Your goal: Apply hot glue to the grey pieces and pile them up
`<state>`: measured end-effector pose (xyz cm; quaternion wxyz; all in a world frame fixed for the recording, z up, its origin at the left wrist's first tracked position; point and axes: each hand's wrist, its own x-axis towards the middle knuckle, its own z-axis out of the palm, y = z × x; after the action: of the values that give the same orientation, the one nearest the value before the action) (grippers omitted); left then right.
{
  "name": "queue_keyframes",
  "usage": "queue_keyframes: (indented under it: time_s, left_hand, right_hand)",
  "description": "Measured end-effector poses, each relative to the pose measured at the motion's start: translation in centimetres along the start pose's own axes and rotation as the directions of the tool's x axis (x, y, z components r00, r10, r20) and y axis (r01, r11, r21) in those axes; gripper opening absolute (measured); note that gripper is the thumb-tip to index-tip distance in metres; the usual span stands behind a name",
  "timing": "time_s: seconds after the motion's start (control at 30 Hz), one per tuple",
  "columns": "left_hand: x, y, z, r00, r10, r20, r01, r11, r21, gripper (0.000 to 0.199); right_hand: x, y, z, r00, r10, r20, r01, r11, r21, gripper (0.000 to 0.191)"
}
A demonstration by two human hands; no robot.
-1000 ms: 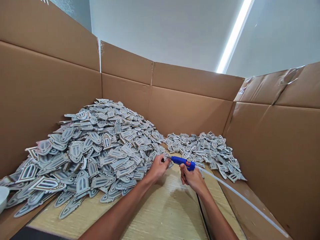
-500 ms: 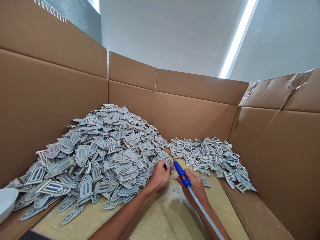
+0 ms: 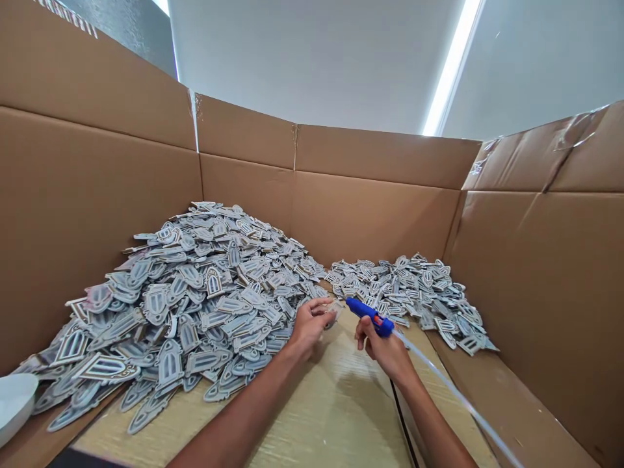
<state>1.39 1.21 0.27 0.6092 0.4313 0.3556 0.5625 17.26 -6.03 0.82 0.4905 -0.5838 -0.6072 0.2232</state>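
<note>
My right hand [image 3: 383, 348] is wrapped round a blue hot glue gun [image 3: 366, 312], with a long clear glue stick [image 3: 458, 393] trailing from its rear and a dark cord running down below. The gun's tip points left toward my left hand [image 3: 311, 324]. Between the thumb and fingers of that hand is a small grey-and-white window-shaped piece [image 3: 333, 313], partly hidden by the fingers. A short gap separates the tip from the piece. Just left of my left hand rises a large heap of similar pieces [image 3: 214, 305].
A smaller heap of the same pieces [image 3: 409, 286] lies at the back right. Tall cardboard walls [image 3: 380, 214] enclose the work surface [image 3: 322, 416] at the back and sides. A white bowl [image 3: 17, 403] stands at the left edge.
The glue gun has turned from a steep slant to a flatter one, and my right hand has shifted right. My left hand has risen slightly with the piece. The whole view has shifted a little.
</note>
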Motion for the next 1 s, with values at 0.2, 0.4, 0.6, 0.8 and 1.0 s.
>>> queue_keyframes:
  time_s: [0.2, 0.4, 0.6, 0.8, 1.0]
  left_hand:
    - [-0.1, 0.2, -0.1, 0.999, -0.050, 0.016, 0.051, 0.998, -0.040, 0.031]
    - [-0.5, 0.7, 0.1, 0.996, -0.068, 0.057, 0.070, 0.997, -0.039, 0.033]
    - [-0.7, 1.0, 0.3, 0.997, -0.043, 0.063, 0.045, 0.999, -0.027, 0.037]
    - [-0.7, 1.0, 0.1, 0.999, 0.019, 0.041, -0.020, 0.999, 0.028, 0.037]
    - [-0.6, 0.9, -0.1, 0.997, 0.059, 0.050, -0.062, 0.996, 0.070, 0.036]
  right_hand:
    - [0.1, 0.6, 0.1, 0.989, 0.070, 0.130, -0.075, 0.997, 0.032, 0.072]
    - [-0.1, 0.1, 0.2, 0.986, 0.092, 0.138, -0.098, 0.995, 0.036, 0.071]
    - [-0.1, 0.0, 0.5, 0.989, 0.093, 0.113, -0.095, 0.995, 0.013, 0.069]
    - [-0.2, 0.3, 0.6, 0.989, 0.131, 0.065, -0.126, 0.990, -0.067, 0.068]
    - [-0.2, 0.3, 0.1, 0.989, 0.128, 0.072, -0.118, 0.985, -0.122, 0.070]
